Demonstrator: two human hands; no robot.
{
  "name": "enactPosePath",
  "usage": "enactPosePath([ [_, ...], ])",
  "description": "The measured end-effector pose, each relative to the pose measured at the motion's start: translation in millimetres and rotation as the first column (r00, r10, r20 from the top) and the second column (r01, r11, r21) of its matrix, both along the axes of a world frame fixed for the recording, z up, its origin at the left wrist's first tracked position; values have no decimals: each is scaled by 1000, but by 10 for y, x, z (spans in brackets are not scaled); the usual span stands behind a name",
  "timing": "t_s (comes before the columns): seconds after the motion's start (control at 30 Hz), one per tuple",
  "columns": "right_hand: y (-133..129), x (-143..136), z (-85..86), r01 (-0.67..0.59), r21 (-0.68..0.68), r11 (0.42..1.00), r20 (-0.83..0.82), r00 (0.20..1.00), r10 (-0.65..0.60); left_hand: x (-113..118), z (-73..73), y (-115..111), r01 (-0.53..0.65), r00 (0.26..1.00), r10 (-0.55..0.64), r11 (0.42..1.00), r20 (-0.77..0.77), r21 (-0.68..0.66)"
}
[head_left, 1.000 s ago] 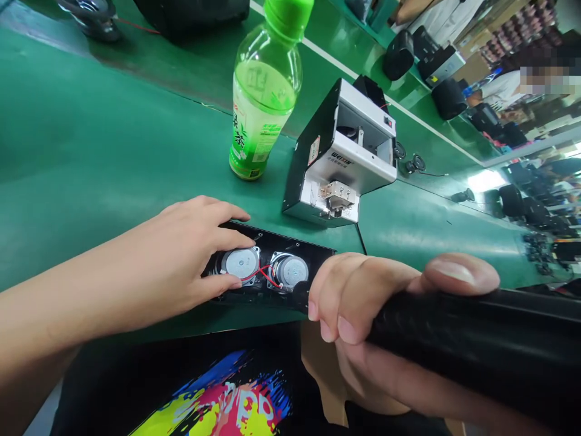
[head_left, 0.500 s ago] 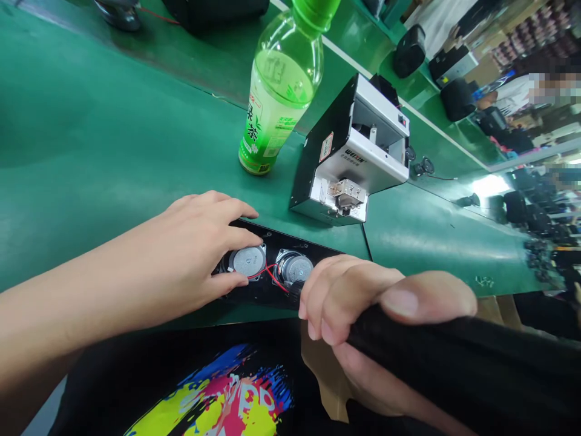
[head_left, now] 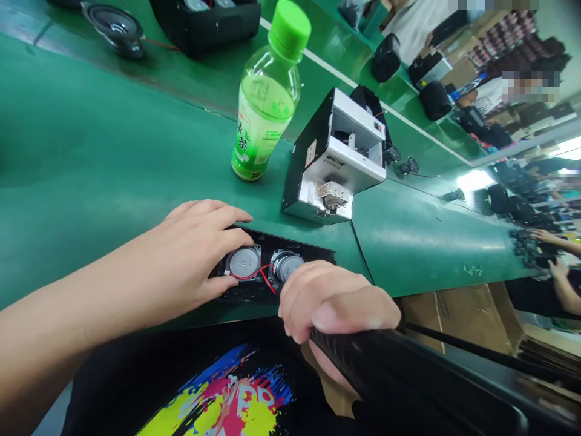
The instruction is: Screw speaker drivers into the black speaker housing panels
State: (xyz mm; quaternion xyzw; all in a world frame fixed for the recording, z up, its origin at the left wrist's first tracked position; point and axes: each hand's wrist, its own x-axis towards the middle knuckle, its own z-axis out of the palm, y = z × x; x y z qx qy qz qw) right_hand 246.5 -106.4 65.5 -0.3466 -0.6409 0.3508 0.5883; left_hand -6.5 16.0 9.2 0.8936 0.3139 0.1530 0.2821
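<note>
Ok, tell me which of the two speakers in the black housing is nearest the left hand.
The speaker farther left in view: the left hand brackets it with thumb and finger, while the right hand partly hides the other speaker.

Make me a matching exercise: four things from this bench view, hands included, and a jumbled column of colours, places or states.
1. Bottle
2. Machine
3. Left hand
4. Right hand

A. Wrapped around a thick black tool
B. Silver front, black side
C. Fingers spread, at one of the round speakers in the black housing
D. Green cap, partly filled

Right pairs: 1-D, 2-B, 3-C, 4-A
</note>
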Motion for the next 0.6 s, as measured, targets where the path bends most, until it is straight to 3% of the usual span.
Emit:
enactPosePath([
  [0.07,-13,-73,-24,34,14,999,-42,999,-34,-21,-6,-1,5,1000,-5,1000,11,11],
  [0.2,-20,-84,40,79,-82,994,-89,992,-87,-49,-33,23,26,1000,-26,999,5,44],
  [0.37,66,244,484,193,-118,974,-292,931,-220,-81,-120,96,52,999,-52,995,-8,90],
  [0.47,392,486,706,292,21,956,-301,914,-272,-97,-197,119,43,999,-45,988,11,149],
  [0.6,1042,653,682,394,156,906,-291,895,-339,-86,-274,90,-3,999,-8,974,48,224],
])
